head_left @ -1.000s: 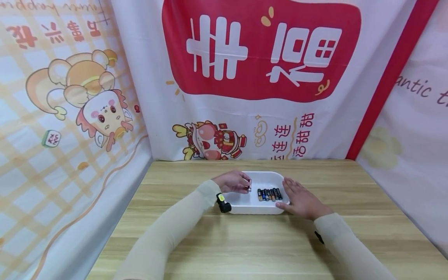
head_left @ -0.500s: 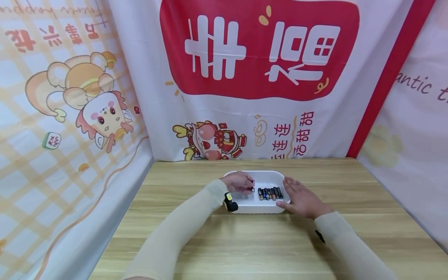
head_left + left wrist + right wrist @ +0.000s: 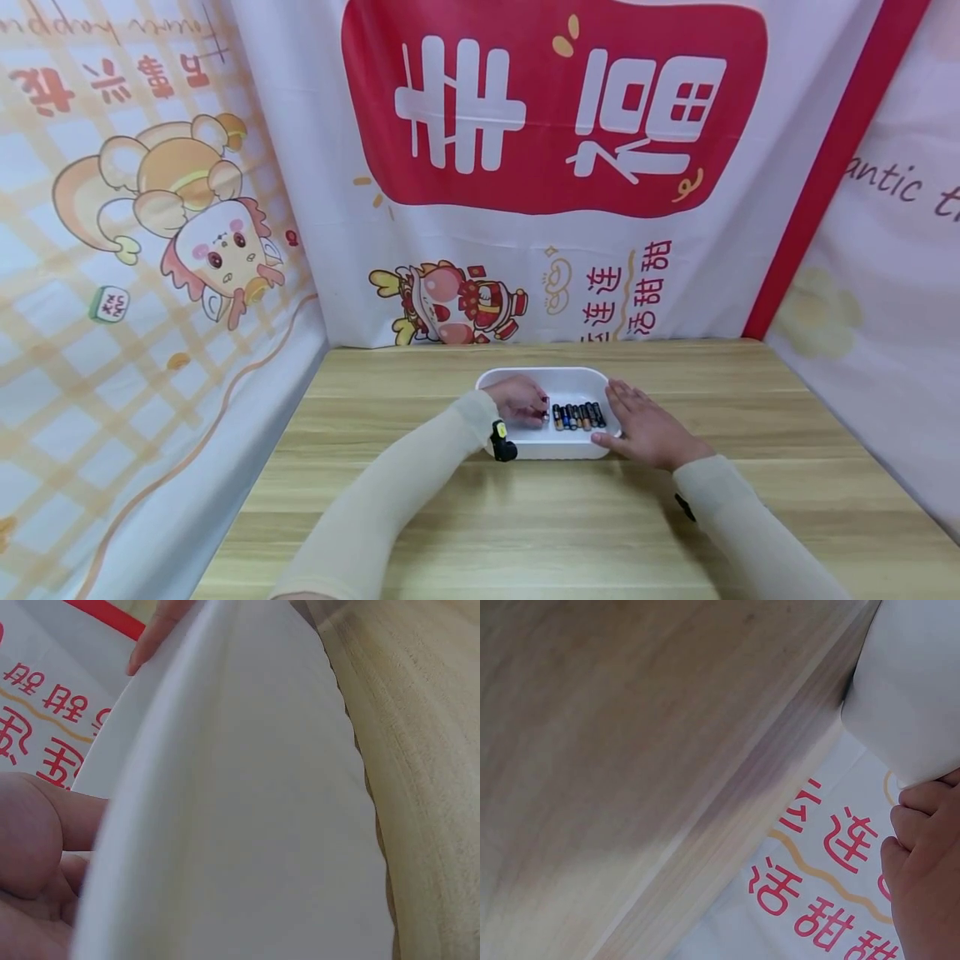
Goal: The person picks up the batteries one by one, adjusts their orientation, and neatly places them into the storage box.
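A white oblong basin [image 3: 570, 451] stands on the table, with a row of several batteries [image 3: 577, 416] lying side by side in its right half. My left hand [image 3: 517, 400] is inside the basin, just left of that row. Its fingers pinch a small red-and-silver battery [image 3: 546, 409], partly hidden by the fingertips. My right hand [image 3: 651, 429] rests on the basin's right end, fingers extended along the rim and thumb spread toward the near side. In the left wrist view the basin's wall [image 3: 277, 802] covers much of my left hand [image 3: 37, 862], and the battery is hidden there.
The wooden table [image 3: 555, 525] reaches to a printed cloth [image 3: 442, 225] hanging close behind the basin. More printed cloth [image 3: 172, 350] hangs along the left side and the right side. A small black camera [image 3: 502, 443] sits on my left wrist, over the basin's near rim.
My left hand has moved a little to the right with the battery, closer to the row. The right hand and the basin stay in place.
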The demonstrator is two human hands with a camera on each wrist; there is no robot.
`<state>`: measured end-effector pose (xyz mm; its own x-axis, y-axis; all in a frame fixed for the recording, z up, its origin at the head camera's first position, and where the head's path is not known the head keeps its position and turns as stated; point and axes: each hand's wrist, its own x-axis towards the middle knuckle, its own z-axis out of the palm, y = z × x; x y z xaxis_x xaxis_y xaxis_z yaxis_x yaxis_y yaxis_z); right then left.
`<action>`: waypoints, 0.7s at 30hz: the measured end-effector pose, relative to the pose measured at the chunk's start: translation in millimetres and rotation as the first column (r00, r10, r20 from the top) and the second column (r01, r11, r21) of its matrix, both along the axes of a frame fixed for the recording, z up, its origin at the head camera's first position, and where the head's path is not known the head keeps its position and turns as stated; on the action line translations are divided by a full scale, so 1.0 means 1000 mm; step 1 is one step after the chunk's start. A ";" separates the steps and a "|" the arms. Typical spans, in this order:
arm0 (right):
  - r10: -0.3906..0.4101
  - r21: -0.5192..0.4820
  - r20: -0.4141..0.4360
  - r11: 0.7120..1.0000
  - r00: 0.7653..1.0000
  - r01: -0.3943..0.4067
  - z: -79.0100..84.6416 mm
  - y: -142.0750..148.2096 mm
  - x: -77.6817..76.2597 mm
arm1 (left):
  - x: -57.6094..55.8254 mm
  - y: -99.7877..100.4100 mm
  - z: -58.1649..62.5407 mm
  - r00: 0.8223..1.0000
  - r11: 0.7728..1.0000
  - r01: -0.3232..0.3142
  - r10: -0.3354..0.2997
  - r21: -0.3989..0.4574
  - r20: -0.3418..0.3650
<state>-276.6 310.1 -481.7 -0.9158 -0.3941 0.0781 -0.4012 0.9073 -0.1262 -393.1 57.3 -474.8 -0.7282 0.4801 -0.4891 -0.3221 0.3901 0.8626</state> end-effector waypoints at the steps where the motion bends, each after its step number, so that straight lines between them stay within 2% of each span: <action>1: 0.001 0.000 0.000 1.000 1.000 -0.001 0.000 0.000 0.000 | 0.000 0.001 0.000 1.000 1.000 -0.006 0.006 0.000 -0.006; 13: 0.010 0.001 -0.005 1.000 1.000 -0.010 0.001 0.001 0.001 | 0.001 0.006 -0.004 0.997 0.998 -0.009 0.005 -0.055 -0.075; 17: 0.018 0.001 -0.014 1.000 1.000 -0.018 0.000 0.002 0.000 | 0.007 0.011 -0.004 0.989 0.995 -0.018 0.004 -0.095 -0.145; 21: 0.022 0.004 -0.021 1.000 1.000 -0.022 -0.002 0.003 -0.001 | 0.007 0.018 -0.011 0.975 0.987 -0.018 -0.018 -0.162 -0.221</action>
<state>-278.0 312.9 -483.2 -0.9051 -0.4145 0.0954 -0.4236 0.8986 -0.1143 -386.5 75.0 -485.9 -0.8270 0.4075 -0.3872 -0.1304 0.5309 0.8373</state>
